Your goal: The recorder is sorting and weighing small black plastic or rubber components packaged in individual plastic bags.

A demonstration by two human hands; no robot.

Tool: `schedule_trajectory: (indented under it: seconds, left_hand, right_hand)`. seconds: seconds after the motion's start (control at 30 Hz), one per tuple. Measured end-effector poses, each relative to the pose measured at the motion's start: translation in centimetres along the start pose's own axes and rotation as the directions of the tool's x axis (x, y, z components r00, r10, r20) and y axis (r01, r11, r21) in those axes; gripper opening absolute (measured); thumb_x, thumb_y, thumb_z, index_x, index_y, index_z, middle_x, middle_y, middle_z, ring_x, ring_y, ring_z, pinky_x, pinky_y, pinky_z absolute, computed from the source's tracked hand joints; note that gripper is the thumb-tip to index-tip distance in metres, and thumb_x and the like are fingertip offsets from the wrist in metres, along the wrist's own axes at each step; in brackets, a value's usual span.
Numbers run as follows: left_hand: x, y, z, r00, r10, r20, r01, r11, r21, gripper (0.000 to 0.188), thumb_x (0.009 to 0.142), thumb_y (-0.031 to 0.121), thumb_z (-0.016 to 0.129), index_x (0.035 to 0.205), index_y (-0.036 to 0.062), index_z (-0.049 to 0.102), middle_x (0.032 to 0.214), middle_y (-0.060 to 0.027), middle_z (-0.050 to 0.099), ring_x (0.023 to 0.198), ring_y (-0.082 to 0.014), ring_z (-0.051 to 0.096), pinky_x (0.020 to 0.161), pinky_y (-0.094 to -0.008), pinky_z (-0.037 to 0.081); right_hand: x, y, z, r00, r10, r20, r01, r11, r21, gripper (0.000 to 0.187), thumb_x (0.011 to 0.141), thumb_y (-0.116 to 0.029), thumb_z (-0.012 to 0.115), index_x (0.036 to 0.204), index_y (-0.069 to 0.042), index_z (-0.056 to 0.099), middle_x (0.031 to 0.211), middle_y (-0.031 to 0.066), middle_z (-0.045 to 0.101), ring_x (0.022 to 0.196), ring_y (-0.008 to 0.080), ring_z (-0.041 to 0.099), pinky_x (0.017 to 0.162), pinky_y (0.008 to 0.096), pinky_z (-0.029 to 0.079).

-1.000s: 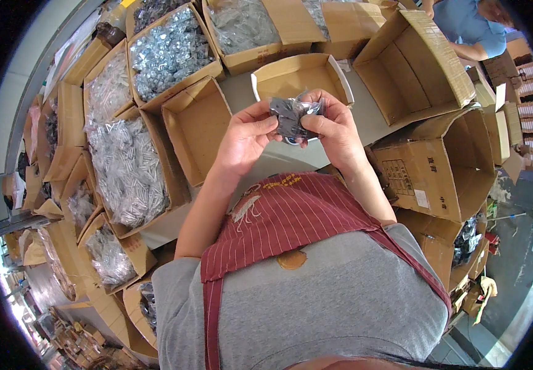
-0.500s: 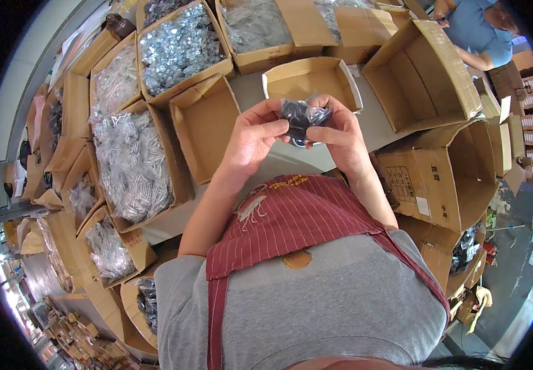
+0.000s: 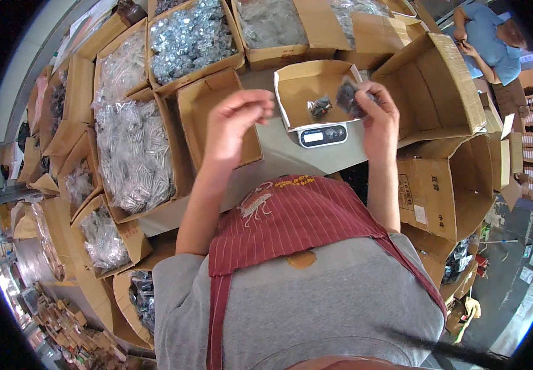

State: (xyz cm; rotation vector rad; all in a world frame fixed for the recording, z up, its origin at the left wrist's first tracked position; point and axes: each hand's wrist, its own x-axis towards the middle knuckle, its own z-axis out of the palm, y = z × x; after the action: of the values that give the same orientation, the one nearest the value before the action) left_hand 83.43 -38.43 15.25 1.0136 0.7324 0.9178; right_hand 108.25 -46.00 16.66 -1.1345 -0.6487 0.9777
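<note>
My right hand [image 3: 380,117] is closed on a clear plastic bag of dark parts [image 3: 348,98], held over the right side of a shallow cardboard tray [image 3: 292,75]. A smaller clear packet with dark pieces [image 3: 320,106] lies inside the tray. Under the tray sits a digital scale [image 3: 323,135], its display and buttons showing at the front. My left hand [image 3: 237,120] hovers above the right part of an empty cardboard box [image 3: 201,102]. Its fingers are half bent and slightly blurred, with nothing visible in them.
To the left, boxes hold bagged silver screws [image 3: 134,157] and loose shiny metal pieces [image 3: 191,40]. A large open carton [image 3: 426,86] tilts at the right, above another carton [image 3: 430,185]. A person in a blue shirt [image 3: 485,40] is at the far right.
My hands have parted: the left moved left, off the bag, while the right carried the bag rightward over the tray. A small packet and the scale's front are now visible.
</note>
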Motion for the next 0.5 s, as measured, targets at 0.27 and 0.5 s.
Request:
schedule_trajectory:
  seconds: [0.27, 0.5]
  left_hand:
    - [-1.9, 3.5, -11.3, 0.928, 0.051, -0.370, -0.066, 0.997, -0.028, 0.030, 0.083, 0.004, 0.059, 0.112, -0.0007, 0.062, 0.101, -0.0071, 0.064, 0.089, -0.0149, 0.061, 0.078, -0.0279, 0.050]
    - [-2.3, 9.4, -18.2, 0.882, 0.089, -0.463, -0.020, 0.988, 0.153, 0.029, 0.081, 0.007, 0.060, 0.109, 0.0033, 0.064, 0.097, -0.0039, 0.065, 0.089, -0.0136, 0.061, 0.080, -0.0287, 0.047]
  right_hand:
    - [2.9, 1.6, -2.4, 0.998, -0.016, -0.061, -0.001, 0.962, -0.272, 0.036, 0.081, 0.002, 0.057, 0.117, 0.002, 0.059, 0.101, 0.0070, 0.062, 0.091, 0.0134, 0.058, 0.082, 0.0250, 0.046]
    - [4.5, 4.6, -5.1, 0.990, -0.130, 0.056, 0.142, 0.889, -0.436, 0.037, 0.089, -0.007, 0.057, 0.124, 0.005, 0.054, 0.115, 0.0099, 0.060, 0.103, 0.0172, 0.057, 0.088, 0.0293, 0.046]
